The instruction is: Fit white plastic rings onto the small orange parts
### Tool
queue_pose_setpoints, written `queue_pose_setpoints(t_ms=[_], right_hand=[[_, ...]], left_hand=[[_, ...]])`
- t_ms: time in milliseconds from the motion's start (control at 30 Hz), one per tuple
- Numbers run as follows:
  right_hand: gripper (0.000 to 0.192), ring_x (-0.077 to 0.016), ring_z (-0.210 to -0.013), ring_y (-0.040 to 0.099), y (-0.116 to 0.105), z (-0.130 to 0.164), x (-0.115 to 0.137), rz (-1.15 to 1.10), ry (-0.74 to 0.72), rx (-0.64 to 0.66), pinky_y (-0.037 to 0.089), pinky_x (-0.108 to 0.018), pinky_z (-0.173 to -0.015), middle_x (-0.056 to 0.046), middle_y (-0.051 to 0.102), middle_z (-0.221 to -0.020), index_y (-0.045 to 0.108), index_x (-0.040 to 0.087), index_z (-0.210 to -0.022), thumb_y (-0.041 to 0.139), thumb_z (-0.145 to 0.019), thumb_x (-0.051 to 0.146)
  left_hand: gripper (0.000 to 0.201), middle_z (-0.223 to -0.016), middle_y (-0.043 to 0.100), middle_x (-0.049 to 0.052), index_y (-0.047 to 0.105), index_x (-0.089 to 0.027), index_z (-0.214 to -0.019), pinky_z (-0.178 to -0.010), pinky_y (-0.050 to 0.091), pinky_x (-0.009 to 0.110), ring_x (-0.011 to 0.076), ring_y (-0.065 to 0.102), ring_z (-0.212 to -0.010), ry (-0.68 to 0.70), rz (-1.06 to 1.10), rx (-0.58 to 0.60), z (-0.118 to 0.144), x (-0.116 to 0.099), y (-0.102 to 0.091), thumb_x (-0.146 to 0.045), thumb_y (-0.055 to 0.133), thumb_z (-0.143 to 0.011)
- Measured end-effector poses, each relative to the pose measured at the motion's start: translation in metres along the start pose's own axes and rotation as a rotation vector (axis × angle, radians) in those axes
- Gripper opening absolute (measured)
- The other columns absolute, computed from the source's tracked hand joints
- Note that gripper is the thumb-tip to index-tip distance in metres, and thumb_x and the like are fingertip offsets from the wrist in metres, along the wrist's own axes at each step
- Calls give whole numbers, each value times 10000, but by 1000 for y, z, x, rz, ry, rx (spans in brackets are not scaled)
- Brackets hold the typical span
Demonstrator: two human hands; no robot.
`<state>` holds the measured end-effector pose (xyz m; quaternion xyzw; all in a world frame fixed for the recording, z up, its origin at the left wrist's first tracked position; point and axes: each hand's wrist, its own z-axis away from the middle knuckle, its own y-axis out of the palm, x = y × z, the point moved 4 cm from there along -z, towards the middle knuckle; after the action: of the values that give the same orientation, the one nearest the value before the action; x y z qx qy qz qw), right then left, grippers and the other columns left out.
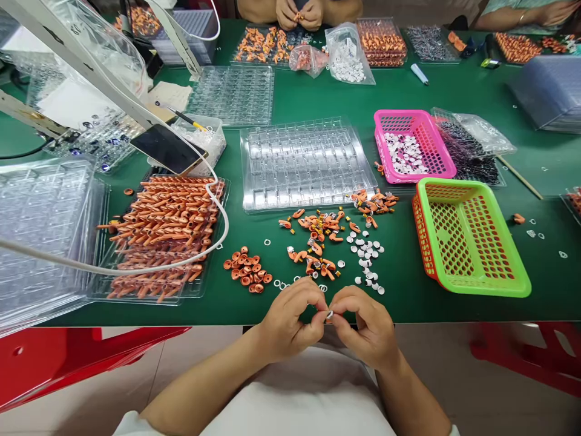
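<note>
In front of my body, just off the table's near edge, my left hand (pixel 290 321) and my right hand (pixel 367 324) meet with closed, pinching fingertips. Between them is a small white part (pixel 330 314), largely hidden by the fingers. Just beyond lie loose orange curved shells (pixel 322 227), some with small metallic and yellow bits. White round caps (pixel 365 254) are scattered right of these. To the left sits a pile of orange cup-shaped pieces (pixel 247 270), with a few thin white rings (pixel 281 284) near my left hand.
A green basket (pixel 481 284) and a pink basket (pixel 415 115) of white pieces stand right. Clear trays (pixel 304 163) lie centrally. Stacked orange parts (pixel 167 230), a phone (pixel 167 148), a white cable (pixel 224 224) and lamp arm (pixel 86 60) occupy the left. Another person's hands (pixel 299 13) work opposite.
</note>
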<state>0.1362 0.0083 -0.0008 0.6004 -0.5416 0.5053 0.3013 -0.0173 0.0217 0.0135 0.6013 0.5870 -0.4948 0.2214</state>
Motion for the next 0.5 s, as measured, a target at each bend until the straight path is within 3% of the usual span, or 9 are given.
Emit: queue_pose_setpoints(t_ms=[500], right_hand=[[146, -160, -777, 622, -10, 4, -3, 135, 86, -36, 507, -286, -666, -32, 636, -857, 596, 209, -937, 578, -890, 72]], left_hand=[[120, -743, 598, 19, 538, -191, -859, -685, 498, 295, 148, 558, -708, -31, -71, -34, 5, 5, -9, -72, 530, -842]])
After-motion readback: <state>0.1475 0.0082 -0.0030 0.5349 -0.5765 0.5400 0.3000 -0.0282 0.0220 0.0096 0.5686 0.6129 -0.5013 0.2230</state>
